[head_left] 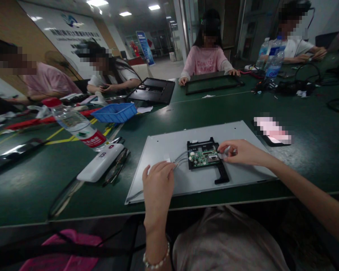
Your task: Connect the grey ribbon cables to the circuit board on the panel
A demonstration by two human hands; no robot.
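Note:
A flat grey-white panel [152, 150] lies on the table in front of me. On it sits a black plastic bracket [222, 172] carrying a green circuit board [200, 159]. Thin grey cables [182, 159] run from the board's left side to my left hand [159, 184], whose thumb and fingertips are pinched on them. At the bracket's right edge is my right hand [237, 152], its thumb and forefinger closed together beside the board. Whatever is between those fingertips is too small to make out.
To the left are a red-capped water bottle [79, 126], a white case [101, 162], eyeglasses [116, 167] and a blue tray [115, 113]. A phone [272, 131] lies right. Across the table, a person [205, 60] handles a black frame [214, 85]; other people sit around.

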